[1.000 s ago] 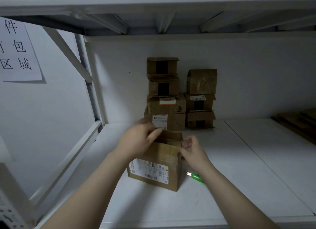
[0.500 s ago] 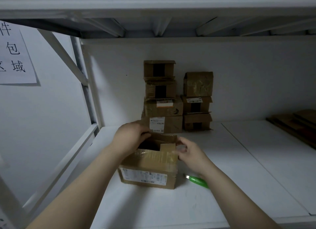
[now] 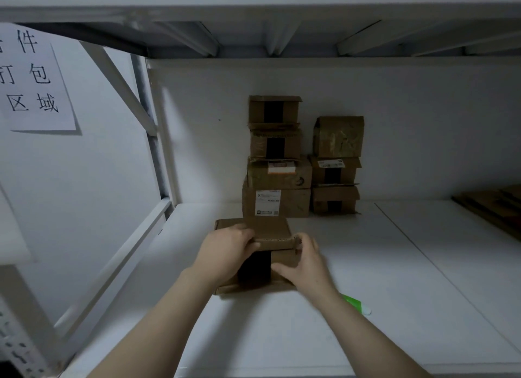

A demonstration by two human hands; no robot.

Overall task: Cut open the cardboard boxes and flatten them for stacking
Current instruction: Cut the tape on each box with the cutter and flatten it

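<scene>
A brown cardboard box with a strip of black tape lies on the white shelf in front of me, pressed low, one flap spread flat behind it. My left hand grips its upper left edge, fingers curled over the fold. My right hand holds the right side, thumb on top near the black tape. A green-handled cutter lies on the shelf just right of my right wrist, partly hidden by my forearm.
Two stacks of taped cardboard boxes stand against the back wall, a taller one and a shorter one. Flattened cardboard lies at the far right. A shelf upright and brace stand left, with a paper sign.
The box has gone from standing open with its label facing me to lying pushed down low, black tape on top. Both hands have shifted onto its top edge.
</scene>
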